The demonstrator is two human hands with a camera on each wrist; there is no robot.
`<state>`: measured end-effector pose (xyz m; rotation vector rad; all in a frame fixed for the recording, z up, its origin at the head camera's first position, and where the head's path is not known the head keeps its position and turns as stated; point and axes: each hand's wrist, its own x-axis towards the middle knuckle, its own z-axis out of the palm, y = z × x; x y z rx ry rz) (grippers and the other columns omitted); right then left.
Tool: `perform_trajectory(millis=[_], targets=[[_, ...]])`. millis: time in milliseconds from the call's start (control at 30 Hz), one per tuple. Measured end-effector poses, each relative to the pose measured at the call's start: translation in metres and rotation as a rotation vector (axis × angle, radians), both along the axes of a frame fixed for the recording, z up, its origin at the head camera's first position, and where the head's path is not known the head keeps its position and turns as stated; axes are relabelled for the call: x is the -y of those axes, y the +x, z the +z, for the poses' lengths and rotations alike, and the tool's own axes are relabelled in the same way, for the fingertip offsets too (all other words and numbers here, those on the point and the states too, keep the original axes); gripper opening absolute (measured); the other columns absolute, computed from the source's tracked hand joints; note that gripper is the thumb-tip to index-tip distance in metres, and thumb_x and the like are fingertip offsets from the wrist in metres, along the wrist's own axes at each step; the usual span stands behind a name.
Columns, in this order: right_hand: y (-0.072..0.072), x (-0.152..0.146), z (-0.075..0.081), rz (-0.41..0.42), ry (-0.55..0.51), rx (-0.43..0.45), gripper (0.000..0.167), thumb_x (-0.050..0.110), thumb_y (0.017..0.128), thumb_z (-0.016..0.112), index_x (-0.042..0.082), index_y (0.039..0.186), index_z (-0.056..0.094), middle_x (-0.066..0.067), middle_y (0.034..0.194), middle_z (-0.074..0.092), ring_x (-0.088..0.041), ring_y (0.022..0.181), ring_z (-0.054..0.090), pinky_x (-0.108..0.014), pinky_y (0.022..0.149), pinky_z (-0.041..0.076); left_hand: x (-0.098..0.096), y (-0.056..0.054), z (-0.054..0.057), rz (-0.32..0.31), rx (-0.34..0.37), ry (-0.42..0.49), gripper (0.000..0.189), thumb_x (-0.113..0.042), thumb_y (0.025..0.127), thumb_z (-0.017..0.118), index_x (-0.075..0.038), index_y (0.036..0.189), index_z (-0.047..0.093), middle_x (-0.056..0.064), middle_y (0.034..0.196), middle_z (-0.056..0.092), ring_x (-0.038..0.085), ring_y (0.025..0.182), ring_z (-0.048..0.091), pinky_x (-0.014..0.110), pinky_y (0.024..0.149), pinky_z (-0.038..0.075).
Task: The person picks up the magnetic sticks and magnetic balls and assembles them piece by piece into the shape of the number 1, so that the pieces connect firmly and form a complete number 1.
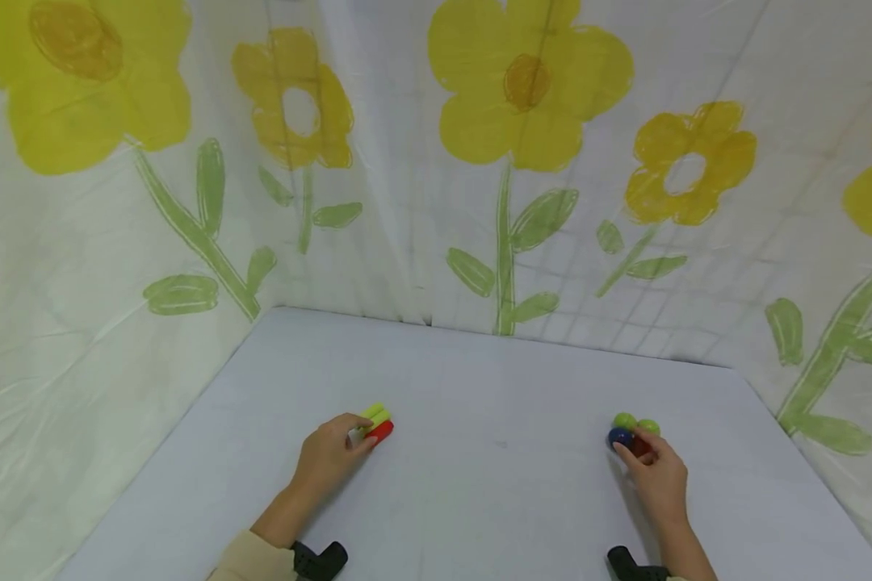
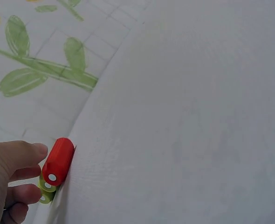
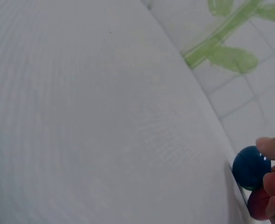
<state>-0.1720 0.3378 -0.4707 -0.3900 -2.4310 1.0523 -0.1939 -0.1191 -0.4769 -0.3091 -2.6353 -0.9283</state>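
Observation:
At the left of the white table, my left hand (image 1: 329, 453) holds a short red cylinder (image 1: 381, 431) at its near end, thumb and index finger curled against it. Two yellow-green cylinders (image 1: 375, 415) lie alongside. In the left wrist view, a white spot marks the near end of the red cylinder (image 2: 59, 161). Over on the right, my right hand (image 1: 661, 478) pinches a dark blue ball (image 1: 621, 437). A red ball (image 3: 257, 205) sits beside the blue one, partly hidden by fingers. Two green balls (image 1: 625, 421) rest just behind them.
The white tabletop (image 1: 494, 484) spreads between the two hands. Beyond its back edge hangs a pale curtain (image 1: 400, 202) painted with yellow flowers. Black wrist devices (image 1: 321, 560) are worn on both wrists.

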Motion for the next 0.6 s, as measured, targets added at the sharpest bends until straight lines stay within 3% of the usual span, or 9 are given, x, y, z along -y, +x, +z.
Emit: perform_trajectory(millis=[300,600], targets=[[-0.0002,0.0002,-0.0058,0.035,0.054,-0.008,0.039,0.000,0.082,0.075,-0.009,0.117,0.062,-0.019,0.093,0.061,-0.001,0.061,0.046,-0.018,0.050,0.041,-0.0004,0.0011,-0.0038,-0.017,-0.058,-0.047,0.019,-0.008,0.078,0.080,-0.006,0.095,0.071,0.003,0.091,0.068,0.007,0.061,0.047,0.023,0.052,0.041],[-0.0013,0.0001,-0.0055,0.049,0.098,-0.036,0.037,-0.003,0.081,0.075,-0.010,0.115,0.064,-0.023,0.097,0.062,-0.004,0.063,0.045,-0.016,0.051,0.039,-0.0007,0.0017,-0.0022,-0.041,-0.067,-0.044,0.018,-0.007,0.077,0.080,-0.009,0.092,0.070,0.000,0.092,0.066,0.006,0.061,0.047,0.022,0.051,0.040]])
